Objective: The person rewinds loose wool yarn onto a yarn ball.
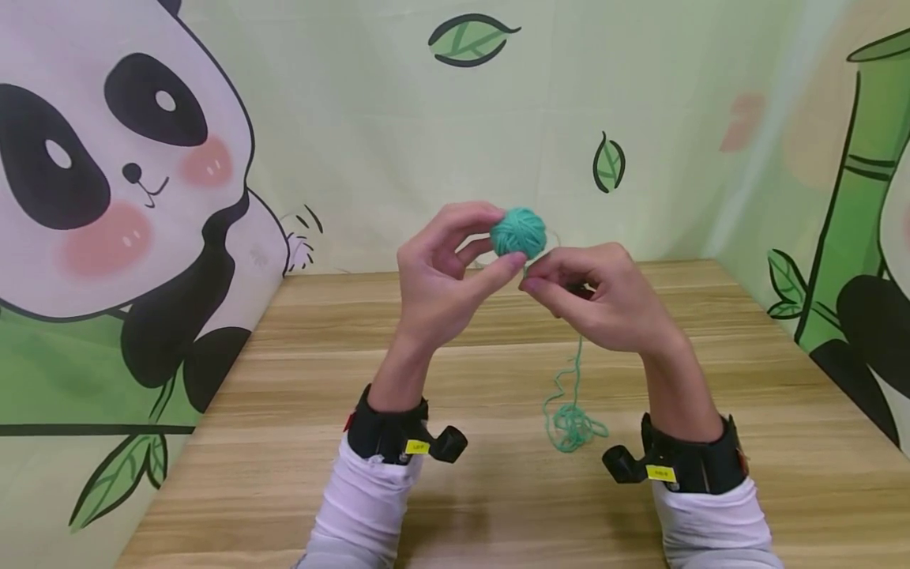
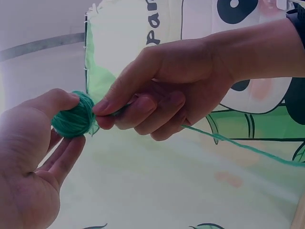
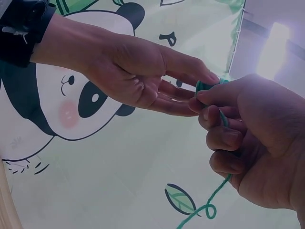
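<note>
A small ball of teal yarn [image 1: 519, 232] is held up above the table between the thumb and fingers of my left hand [image 1: 449, 273]. Close beside it on the right, my right hand [image 1: 600, 296] pinches the yarn strand [image 2: 238, 145] between thumb and index finger, its other fingers curled over the strand. From below the right hand the strand hangs down to a loose tangle of yarn [image 1: 573, 427] on the table. In the right wrist view the ball [image 3: 204, 87] is partly hidden behind the right hand's fingers.
The wooden table [image 1: 320, 442] spans the space below both hands. A printed backdrop [image 1: 370, 142] with pandas, leaves and bamboo stands behind and at the sides. Each wrist wears a black strap with a small camera [image 1: 446, 444].
</note>
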